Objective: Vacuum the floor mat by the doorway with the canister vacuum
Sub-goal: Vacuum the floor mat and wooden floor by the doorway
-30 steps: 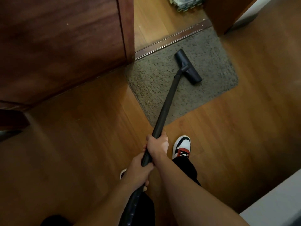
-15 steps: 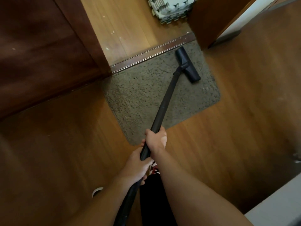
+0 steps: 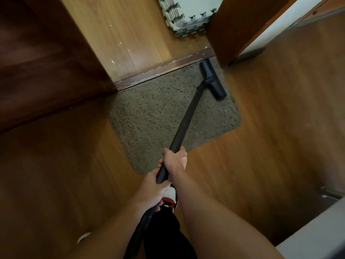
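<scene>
right hand (image 3: 175,162): curled round wand (image 3: 188,116)
left hand (image 3: 154,186): curled round wand, just behind
nozzle (image 3: 212,79): on mat (image 3: 158,113), well ahead

1. Our right hand (image 3: 175,162) is foremost, its fingers curled round the wand (image 3: 186,118), back of the hand up.
2. Our left hand (image 3: 154,186) grips the wand just behind it, and the two hands sit close together.
3. Our right forearm (image 3: 214,212) comes in from the lower right, stretched forward with a straight wrist.
4. Our left forearm (image 3: 115,227) comes up from below, left of the right one. Both arms converge on the wand.
</scene>
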Motion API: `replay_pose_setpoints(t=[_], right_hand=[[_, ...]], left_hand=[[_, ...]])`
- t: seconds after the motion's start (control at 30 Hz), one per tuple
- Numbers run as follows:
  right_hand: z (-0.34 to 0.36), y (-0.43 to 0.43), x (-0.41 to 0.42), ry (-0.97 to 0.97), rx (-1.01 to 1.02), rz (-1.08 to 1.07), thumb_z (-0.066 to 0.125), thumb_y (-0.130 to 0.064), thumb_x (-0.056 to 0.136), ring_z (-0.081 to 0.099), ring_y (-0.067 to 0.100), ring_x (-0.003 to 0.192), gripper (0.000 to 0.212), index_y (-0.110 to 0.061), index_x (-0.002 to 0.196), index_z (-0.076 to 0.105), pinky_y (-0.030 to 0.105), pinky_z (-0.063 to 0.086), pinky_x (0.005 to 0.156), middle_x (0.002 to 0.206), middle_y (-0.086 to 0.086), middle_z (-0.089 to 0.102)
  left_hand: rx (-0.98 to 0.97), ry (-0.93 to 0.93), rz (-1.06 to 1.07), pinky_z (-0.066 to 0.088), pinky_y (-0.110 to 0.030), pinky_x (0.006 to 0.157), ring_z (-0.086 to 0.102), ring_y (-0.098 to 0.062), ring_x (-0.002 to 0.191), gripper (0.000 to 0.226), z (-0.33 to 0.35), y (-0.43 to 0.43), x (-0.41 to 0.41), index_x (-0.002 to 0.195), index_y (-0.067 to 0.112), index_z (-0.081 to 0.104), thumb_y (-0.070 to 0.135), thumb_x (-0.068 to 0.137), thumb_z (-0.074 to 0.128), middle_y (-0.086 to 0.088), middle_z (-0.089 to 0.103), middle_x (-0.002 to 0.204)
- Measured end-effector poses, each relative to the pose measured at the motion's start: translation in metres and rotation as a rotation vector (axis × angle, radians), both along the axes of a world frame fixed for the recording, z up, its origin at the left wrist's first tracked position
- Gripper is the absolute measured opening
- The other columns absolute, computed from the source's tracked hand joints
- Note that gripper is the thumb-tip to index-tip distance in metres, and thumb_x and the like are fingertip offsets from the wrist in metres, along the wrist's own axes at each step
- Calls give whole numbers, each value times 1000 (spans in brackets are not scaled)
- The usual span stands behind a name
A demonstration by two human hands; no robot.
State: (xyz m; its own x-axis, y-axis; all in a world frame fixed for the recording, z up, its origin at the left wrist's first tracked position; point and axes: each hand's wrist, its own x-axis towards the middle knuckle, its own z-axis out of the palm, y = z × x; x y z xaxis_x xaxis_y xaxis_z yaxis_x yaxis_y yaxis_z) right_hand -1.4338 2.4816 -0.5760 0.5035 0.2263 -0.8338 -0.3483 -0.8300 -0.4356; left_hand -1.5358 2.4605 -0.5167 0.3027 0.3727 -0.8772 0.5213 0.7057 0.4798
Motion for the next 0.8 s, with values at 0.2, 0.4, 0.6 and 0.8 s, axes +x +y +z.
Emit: replay_pose_setpoints(t=[0.2, 0.4, 0.6, 0.8], right_hand=[[8, -32, -42, 17, -24, -25, 62, -6, 91, 56, 17, 40, 30, -10, 119, 51, 30, 52, 47, 68, 11, 58], [21, -72, -118, 28, -61, -9, 60, -7, 93, 55, 17, 38, 29, -8, 120, 51, 27, 50, 43, 67, 12, 60], [31, -115, -211, 42, -68, -36, 59, -5, 92, 56, 18, 42, 27, -7, 118, 51, 30, 53, 46, 65, 10, 58], [43, -144, -272, 3, -54, 13, 62, -10, 95, 61, 19, 43, 31, -5, 124, 52, 29, 53, 45, 69, 12, 65]], left_hand=[[-58, 0, -27, 40, -24, 37, 45, -15, 38, 5, 20, -25, -42, 91, 12, 55, 12, 97, 56, -5, 52, 63], [-86, 61, -62, 44, -25, 42, 50, -15, 45, 8, 33, -64, -118, 100, 24, 57, 17, 98, 55, -7, 55, 67], [-78, 56, -93, 42, -25, 40, 49, -13, 43, 12, 41, -104, -214, 109, 25, 55, 17, 100, 53, -7, 57, 69], [-81, -29, -32, 47, -30, 47, 59, -18, 48, 34, 61, -142, -298, 123, 29, 50, 13, 95, 61, -2, 66, 90]])
